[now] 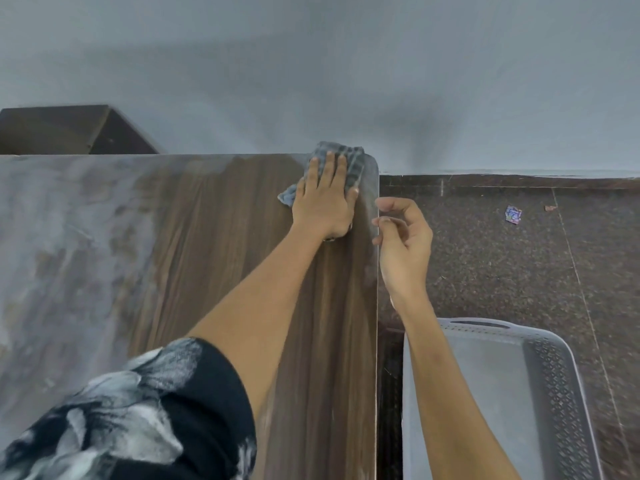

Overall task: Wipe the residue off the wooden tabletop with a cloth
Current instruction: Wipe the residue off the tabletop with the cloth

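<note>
The wooden tabletop (214, 244) runs from the left to a straight right edge. Its left part is coated with whitish-grey residue (65, 237); the right part shows bare brown wood grain. A grey striped cloth (346, 159) lies at the far right corner of the tabletop, partly over the back edge. My left hand (323, 199) presses flat on the cloth, fingers spread and pointing away. My right hand (403, 244) hovers just off the table's right edge, fingers loosely curled, holding nothing.
A grey perforated plastic basket (554, 393) stands on the dark speckled floor to the right of the table. A small colourful wrapper (513, 214) lies on the floor farther back. A pale wall rises behind the table; a dark wooden piece (69, 131) sits at the far left.
</note>
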Tool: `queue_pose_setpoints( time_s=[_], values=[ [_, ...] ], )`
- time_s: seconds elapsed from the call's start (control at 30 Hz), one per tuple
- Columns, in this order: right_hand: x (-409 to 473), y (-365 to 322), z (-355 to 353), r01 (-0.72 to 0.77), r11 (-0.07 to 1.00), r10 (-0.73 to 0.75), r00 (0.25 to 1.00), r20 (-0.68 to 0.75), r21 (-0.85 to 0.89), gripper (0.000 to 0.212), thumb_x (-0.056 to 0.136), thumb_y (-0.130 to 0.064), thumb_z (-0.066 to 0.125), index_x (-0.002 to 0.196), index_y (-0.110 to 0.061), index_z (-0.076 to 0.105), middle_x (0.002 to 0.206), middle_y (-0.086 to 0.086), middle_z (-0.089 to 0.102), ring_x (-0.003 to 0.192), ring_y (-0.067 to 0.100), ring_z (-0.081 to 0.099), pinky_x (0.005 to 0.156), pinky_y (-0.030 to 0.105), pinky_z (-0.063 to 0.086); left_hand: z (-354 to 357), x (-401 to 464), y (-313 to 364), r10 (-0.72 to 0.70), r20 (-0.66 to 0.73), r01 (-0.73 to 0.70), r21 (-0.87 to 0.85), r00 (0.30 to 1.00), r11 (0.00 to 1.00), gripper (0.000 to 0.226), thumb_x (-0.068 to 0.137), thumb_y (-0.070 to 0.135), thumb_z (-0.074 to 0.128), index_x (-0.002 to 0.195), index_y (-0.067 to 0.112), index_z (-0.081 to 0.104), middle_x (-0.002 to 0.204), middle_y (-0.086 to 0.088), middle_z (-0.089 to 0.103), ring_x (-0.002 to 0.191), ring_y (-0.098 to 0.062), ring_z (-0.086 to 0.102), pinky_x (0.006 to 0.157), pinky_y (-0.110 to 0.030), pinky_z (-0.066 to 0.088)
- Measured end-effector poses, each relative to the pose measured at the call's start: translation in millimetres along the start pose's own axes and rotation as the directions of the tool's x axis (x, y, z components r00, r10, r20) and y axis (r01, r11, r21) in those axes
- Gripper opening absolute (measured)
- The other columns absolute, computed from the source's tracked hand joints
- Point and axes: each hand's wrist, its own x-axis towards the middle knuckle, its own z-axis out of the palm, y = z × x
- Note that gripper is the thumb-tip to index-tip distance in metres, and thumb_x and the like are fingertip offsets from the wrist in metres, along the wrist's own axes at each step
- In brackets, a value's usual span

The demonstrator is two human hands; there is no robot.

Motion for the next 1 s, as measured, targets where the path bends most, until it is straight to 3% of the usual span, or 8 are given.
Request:
queue_pose_setpoints(
  time_s=[0.2,0.37,0.47,0.53,0.6,0.7,0.8,1.0],
  values=[
    [3.9,2.3,15.1,0.003,0.999,-0.002,1.000,0.027,-0.051,0.028,0.090,0.005,0.045,0.095,-0.018,0.060,0.098,-0.002,0.062,0.087,0.012,0.056,0.080,0.027,0.046,25.4,-78.9,13.5,-0.038,-0.092,0.035,-0.034,0.995,0.999,0.059,0.100,0.037,0.019,0.149,0.017,-0.007,0.156,-0.002,-0.012,0.142,-0.020,-0.016,0.115,-0.037,-0.004],
    [0.1,-1.2,27.7,0.059,0.984,-0.072,0.995,-0.072,-0.168,0.031,0.087,0.007,0.044,0.098,-0.018,0.059,0.100,-0.011,0.060,0.095,0.005,0.054,0.084,0.024,0.046,32.8,-123.5,14.5,0.055,-0.077,-0.053,0.019,0.996,0.998,0.061,0.085,0.043,-0.005,0.138,0.020,-0.022,0.153,0.000,-0.019,0.133,-0.019,-0.029,0.114,-0.037,-0.006],
    [-5.4,-1.6,28.7,0.049,0.983,-0.080,0.982,-0.173,-0.174,0.028,0.088,0.004,0.046,0.098,-0.020,0.057,0.102,-0.013,0.057,0.095,-0.007,0.050,0.085,0.014,0.042,30.0,-120.0,15.4,0.061,-0.036,-0.059,0.053,0.997,0.997,0.065,0.098,0.035,0.023,0.137,0.021,-0.027,0.153,-0.001,-0.023,0.132,-0.020,-0.031,0.115,-0.039,-0.006],
    [-8.0,-1.6,30.0,0.072,0.967,-0.108,0.985,-0.137,-0.246,0.025,0.090,-0.004,0.049,0.100,-0.025,0.057,0.108,-0.010,0.057,0.101,-0.006,0.048,0.092,0.018,0.041,26.0,-112.8,18.1,0.107,0.005,-0.107,0.114,0.994,0.988,0.075,0.097,0.033,0.034,0.139,0.021,-0.027,0.153,-0.002,-0.025,0.137,-0.022,-0.029,0.117,-0.040,-0.007],
    [-2.9,-1.8,30.4,0.095,0.854,-0.120,0.993,-0.017,-0.511,0.023,0.092,-0.017,0.050,0.112,-0.024,0.057,0.124,-0.003,0.053,0.123,0.009,0.040,0.107,0.033,0.033,24.4,-100.7,20.6,0.159,0.059,-0.167,0.181,0.986,0.969,0.076,0.096,0.036,0.036,0.143,0.019,-0.022,0.154,-0.005,-0.021,0.140,-0.024,-0.024,0.117,-0.038,-0.008],
    [15.6,-5.9,29.3,0.106,0.514,0.049,0.987,0.152,-0.851,0.048,0.094,-0.038,0.042,0.141,-0.025,0.036,0.153,0.006,0.024,0.143,0.030,0.000,0.116,0.043,0.000,21.5,-78.1,26.8,0.226,0.068,-0.236,0.277,0.972,0.931,0.073,0.096,0.044,0.031,0.146,0.017,-0.015,0.155,-0.007,-0.017,0.141,-0.025,-0.019,0.116,-0.038,-0.011],
    [41.8,-8.5,34.8,0.104,0.413,0.139,0.975,0.176,-0.905,0.059,0.096,-0.043,0.034,0.149,-0.026,0.014,0.158,0.006,0.003,0.141,0.036,-0.014,0.114,0.047,-0.006,17.6,-53.7,29.2,0.236,0.080,-0.249,0.304,0.968,0.919,0.073,0.096,0.044,0.031,0.146,0.016,-0.014,0.155,-0.008,-0.016,0.142,-0.026,-0.018,0.114,-0.037,-0.012],
    [91.5,-3.7,73.1,0.178,0.215,0.107,0.973,0.205,-0.960,0.059,0.099,-0.036,0.025,0.150,-0.012,0.008,0.158,0.007,0.002,0.143,0.032,-0.006,0.113,0.053,-0.002,5.4,-8.7,13.1,0.178,0.060,-0.188,0.233,0.982,0.954,0.065,0.099,0.034,0.034,0.147,0.008,-0.002,0.156,-0.012,0.000,0.144,-0.027,-0.001,0.115,-0.030,-0.002]
  ],
)
